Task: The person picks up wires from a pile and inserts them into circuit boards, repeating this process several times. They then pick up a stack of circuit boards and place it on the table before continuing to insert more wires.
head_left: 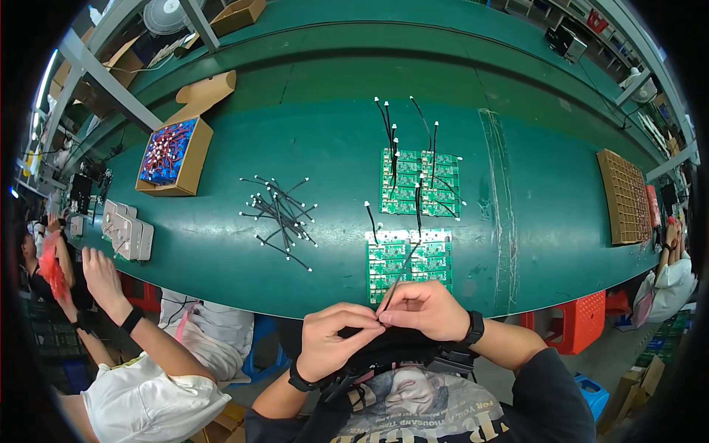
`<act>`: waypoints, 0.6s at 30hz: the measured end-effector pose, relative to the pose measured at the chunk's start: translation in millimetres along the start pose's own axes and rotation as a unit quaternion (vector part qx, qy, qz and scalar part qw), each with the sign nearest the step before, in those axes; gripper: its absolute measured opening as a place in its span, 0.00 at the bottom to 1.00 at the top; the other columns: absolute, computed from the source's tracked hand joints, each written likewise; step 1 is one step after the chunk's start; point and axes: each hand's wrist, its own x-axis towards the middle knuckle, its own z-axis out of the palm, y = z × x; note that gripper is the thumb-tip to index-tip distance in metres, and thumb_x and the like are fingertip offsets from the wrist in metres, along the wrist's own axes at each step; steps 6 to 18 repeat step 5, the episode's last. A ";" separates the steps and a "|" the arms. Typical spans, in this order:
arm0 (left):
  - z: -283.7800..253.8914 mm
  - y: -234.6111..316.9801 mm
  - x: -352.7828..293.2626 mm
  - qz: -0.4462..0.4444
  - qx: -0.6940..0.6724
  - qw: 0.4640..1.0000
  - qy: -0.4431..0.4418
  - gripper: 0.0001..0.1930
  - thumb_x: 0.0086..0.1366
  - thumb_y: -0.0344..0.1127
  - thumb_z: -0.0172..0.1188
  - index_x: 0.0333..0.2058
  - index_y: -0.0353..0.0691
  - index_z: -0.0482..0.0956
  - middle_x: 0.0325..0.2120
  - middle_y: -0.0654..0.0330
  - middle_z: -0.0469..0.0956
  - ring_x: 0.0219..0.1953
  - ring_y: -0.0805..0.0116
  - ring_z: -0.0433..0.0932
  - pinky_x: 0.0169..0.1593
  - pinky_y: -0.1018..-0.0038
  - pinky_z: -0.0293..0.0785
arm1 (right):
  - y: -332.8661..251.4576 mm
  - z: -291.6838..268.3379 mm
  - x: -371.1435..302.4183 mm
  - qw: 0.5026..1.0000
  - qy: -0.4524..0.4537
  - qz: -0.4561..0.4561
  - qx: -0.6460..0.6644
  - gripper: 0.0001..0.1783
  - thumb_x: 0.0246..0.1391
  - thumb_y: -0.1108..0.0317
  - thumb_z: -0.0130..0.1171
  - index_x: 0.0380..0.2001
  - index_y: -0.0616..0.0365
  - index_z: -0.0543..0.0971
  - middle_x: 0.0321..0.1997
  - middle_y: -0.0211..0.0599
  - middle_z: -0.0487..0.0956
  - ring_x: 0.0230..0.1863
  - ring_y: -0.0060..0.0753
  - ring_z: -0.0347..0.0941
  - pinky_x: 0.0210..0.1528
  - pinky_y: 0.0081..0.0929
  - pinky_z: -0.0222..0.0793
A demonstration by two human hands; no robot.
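Note:
My left hand [336, 338] and my right hand [428, 310] meet at the table's near edge, thumbs and fingers pinched together at the tips. Between them is a thin black cable [401, 279], which rises from the fingertips over the lower green circuit board panel [436, 260]. Its lower end is hidden by my fingers. The upper circuit board panel [402, 199] lies just beyond, and several black cables with white connectors stand up or trail from both panels. Left of the panels, a loose pile of similar black cables [281, 214] is spread on the table.
An open cardboard box [193, 166] holds blue packs with red wires. Pale casings [127, 230] stand at the left edge, near a co-worker's hand [103, 280]. Clear tape strips [504, 214] cross the green table. A divided cardboard tray [624, 198] sits far right, above a red stool [580, 321].

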 end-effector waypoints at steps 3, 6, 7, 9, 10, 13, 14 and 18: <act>3.8 -0.9 -2.0 -0.091 -0.088 0.992 0.021 0.07 0.61 0.22 0.72 0.39 0.36 0.87 0.37 0.57 0.87 0.38 0.64 0.88 0.45 0.75 0.84 | 0.5 -2.1 -0.8 0.998 0.025 -0.008 -0.057 0.06 0.64 0.74 0.66 0.43 0.61 0.83 0.44 0.35 0.84 0.43 0.21 0.80 0.49 0.21 0.77; 4.7 -0.3 -2.7 -0.135 -0.130 0.982 0.034 0.07 0.63 0.23 0.72 0.40 0.37 0.87 0.38 0.57 0.88 0.38 0.64 0.88 0.46 0.75 0.84 | 0.5 -9.5 -3.0 0.978 0.007 -0.064 -0.199 0.08 0.63 0.71 0.69 0.43 0.60 0.84 0.48 0.37 0.85 0.45 0.32 0.82 0.52 0.29 0.78; 4.7 -0.3 -2.7 -0.135 -0.130 0.982 0.034 0.07 0.63 0.23 0.72 0.40 0.37 0.87 0.38 0.57 0.88 0.38 0.64 0.88 0.46 0.75 0.84 | 0.5 -9.5 -3.0 0.978 0.007 -0.064 -0.199 0.08 0.63 0.71 0.69 0.43 0.60 0.84 0.48 0.37 0.85 0.45 0.32 0.82 0.52 0.29 0.78; 4.7 -0.3 -2.7 -0.135 -0.130 0.982 0.034 0.07 0.63 0.23 0.72 0.40 0.37 0.87 0.38 0.57 0.88 0.38 0.64 0.88 0.46 0.75 0.84 | 0.5 -9.5 -3.0 0.978 0.007 -0.064 -0.199 0.08 0.63 0.71 0.69 0.43 0.60 0.84 0.48 0.37 0.85 0.45 0.32 0.82 0.52 0.29 0.78; 4.7 -0.3 -2.7 -0.135 -0.130 0.982 0.034 0.07 0.63 0.23 0.72 0.40 0.37 0.87 0.38 0.57 0.88 0.38 0.64 0.88 0.46 0.75 0.84 | 0.5 -9.5 -3.0 0.978 0.007 -0.064 -0.199 0.08 0.63 0.71 0.69 0.43 0.60 0.84 0.48 0.37 0.85 0.45 0.32 0.82 0.52 0.29 0.78; 4.7 -0.3 -2.7 -0.135 -0.130 0.982 0.034 0.07 0.63 0.23 0.72 0.40 0.37 0.87 0.38 0.57 0.88 0.38 0.64 0.88 0.46 0.75 0.84 | 0.5 -9.5 -3.0 0.978 0.007 -0.064 -0.199 0.08 0.63 0.71 0.69 0.43 0.60 0.84 0.48 0.37 0.85 0.45 0.32 0.82 0.52 0.29 0.78; 4.7 -0.3 -2.7 -0.135 -0.130 0.982 0.034 0.07 0.63 0.23 0.72 0.40 0.37 0.87 0.38 0.57 0.88 0.38 0.64 0.88 0.46 0.75 0.84 | 0.5 -9.5 -3.0 0.978 0.007 -0.064 -0.199 0.08 0.63 0.71 0.69 0.43 0.60 0.84 0.48 0.37 0.85 0.45 0.32 0.82 0.52 0.29 0.78; 4.7 -0.3 -2.7 -0.135 -0.130 0.982 0.034 0.07 0.63 0.23 0.72 0.40 0.37 0.87 0.38 0.57 0.88 0.38 0.64 0.88 0.46 0.75 0.84 | 0.5 -9.5 -3.0 0.978 0.007 -0.064 -0.199 0.08 0.63 0.71 0.69 0.43 0.60 0.84 0.48 0.37 0.85 0.45 0.32 0.82 0.52 0.29 0.78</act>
